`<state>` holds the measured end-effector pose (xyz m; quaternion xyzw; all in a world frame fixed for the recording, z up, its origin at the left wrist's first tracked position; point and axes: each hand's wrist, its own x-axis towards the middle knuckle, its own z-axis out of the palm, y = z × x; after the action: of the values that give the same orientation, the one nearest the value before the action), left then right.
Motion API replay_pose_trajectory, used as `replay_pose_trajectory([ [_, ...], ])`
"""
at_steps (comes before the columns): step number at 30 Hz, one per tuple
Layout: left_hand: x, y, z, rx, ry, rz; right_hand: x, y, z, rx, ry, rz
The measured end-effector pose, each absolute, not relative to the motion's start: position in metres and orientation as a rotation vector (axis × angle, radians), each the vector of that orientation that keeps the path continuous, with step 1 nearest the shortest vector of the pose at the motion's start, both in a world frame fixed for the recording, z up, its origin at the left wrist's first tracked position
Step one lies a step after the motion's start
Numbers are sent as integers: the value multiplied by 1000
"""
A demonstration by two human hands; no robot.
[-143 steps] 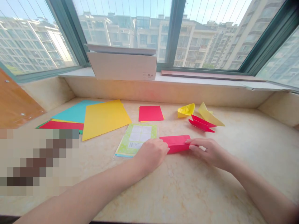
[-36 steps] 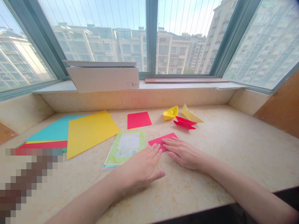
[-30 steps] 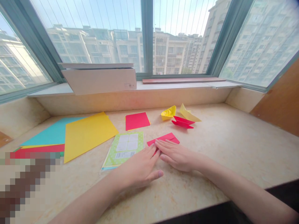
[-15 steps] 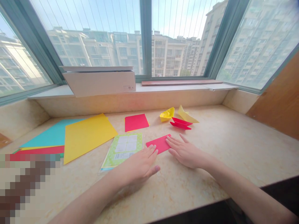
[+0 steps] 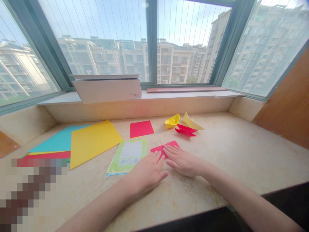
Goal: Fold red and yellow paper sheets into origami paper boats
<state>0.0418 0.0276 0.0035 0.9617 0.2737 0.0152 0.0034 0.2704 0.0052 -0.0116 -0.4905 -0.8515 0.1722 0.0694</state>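
A folded red sheet of paper [image 5: 174, 143] lies flat on the counter under the fingers of both hands. My left hand [image 5: 151, 170] presses its fingertips on the near left part, fingers extended and thumb apart. Laid flat over the middle and right of the sheet is my right hand [image 5: 181, 160], its fingers stretched out. Both hands cover much of the paper's near edge. Just behind it stand a red folded paper boat [image 5: 185, 130], a yellow paper boat [image 5: 172, 121] and a pale yellow folded paper piece [image 5: 191, 121].
Left of my hands is a green packet of paper [image 5: 126, 158]. Beyond it sits a red square sheet [image 5: 141, 129], with yellow showing beneath. Large yellow paper [image 5: 94, 145] overlaps blue paper [image 5: 53, 141] at the left. A white box [image 5: 108, 91] stands on the window sill.
My right hand has slid left along the red paper, closer to my left hand. My left hand stays at about the same place on the sheet. The view has shifted slightly.
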Motion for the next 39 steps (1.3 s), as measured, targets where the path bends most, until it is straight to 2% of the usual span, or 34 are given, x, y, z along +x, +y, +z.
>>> replay_pose_trajectory([
  [7, 22, 22, 23, 2744, 855, -174, 293, -5, -16, -1567, -2582, 348],
  [12, 20, 21, 24, 2701, 868, -190, 292, -6, -16, -1541, -2589, 282],
  [18, 22, 20, 22, 2720, 835, -146, 273, -13, -4, -1353, -2644, 490],
  [28, 21, 22, 24, 2756, 821, -140, 313, -10, -4, -1560, -2443, 487],
  [33, 23, 23, 19, 2819, 834, -99, 308, -7, -10, -1544, -2426, 287],
  [39, 34, 32, 14, 2933, 804, 241, 296, 1, -10, -1402, -2403, 7],
])
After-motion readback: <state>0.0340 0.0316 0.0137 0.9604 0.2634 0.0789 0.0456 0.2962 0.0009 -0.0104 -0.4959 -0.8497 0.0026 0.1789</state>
